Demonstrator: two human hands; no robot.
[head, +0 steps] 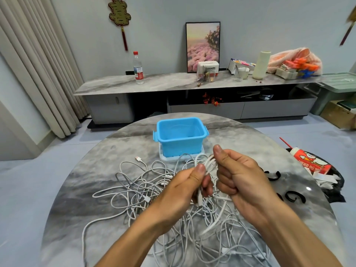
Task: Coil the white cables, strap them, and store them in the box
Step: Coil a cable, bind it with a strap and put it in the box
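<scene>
A loose tangle of white cables [138, 191] sprawls over the near half of a round grey marble table [250, 143]. Above it, the left hand [185, 191] and right hand [238, 176] each curl tightly round one small bundle of cable [210, 163] held between them. The open blue box [180, 136] stands at the far middle; black straps [294, 196] lie to the right. Beyond, a long low cabinet [173, 83] runs along the far wall, curtains [38, 64] at far left.

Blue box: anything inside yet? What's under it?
The blue box looks empty; its near wall hides part of the floor. It sits on a pale lid or tray on the table. Beneath that, nothing is visible.
</scene>
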